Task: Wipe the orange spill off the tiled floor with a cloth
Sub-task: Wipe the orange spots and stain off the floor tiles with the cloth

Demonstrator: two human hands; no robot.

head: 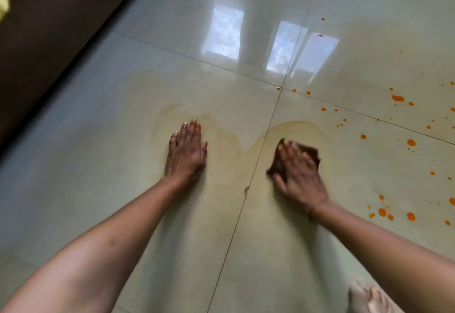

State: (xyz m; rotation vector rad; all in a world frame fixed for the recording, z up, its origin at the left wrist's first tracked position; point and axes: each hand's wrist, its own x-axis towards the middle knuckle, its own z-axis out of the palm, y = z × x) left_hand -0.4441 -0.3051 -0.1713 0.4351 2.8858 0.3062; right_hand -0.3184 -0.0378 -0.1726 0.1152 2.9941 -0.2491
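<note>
Both my hands are down on the tiled floor (98,189). My left hand (187,151) lies flat, fingers straight and close together, below and left of the grout cross (280,89) where four tiles meet. My right hand (299,174) is below that cross and a little to its right. It is blurred, with its fingers spread and pressing flat on a dark brown cloth (312,153). The cloth's edges show beyond my fingertips and beside my thumb. A pale yellowish wet film (298,128) spreads over the tiles below the cross, its curved edges just past both sets of fingertips. The orange spill (397,98) shows as bright drops scattered right and lower right of the cross, apart from the cloth, with a few small ones beside the cross itself. Above the cross the glossy tile mirrors bright window panes (227,32). Far to the cross's upper left runs a dark brown surface (49,54). My bare foot (369,298) shows far below the cross, to the right.
</note>
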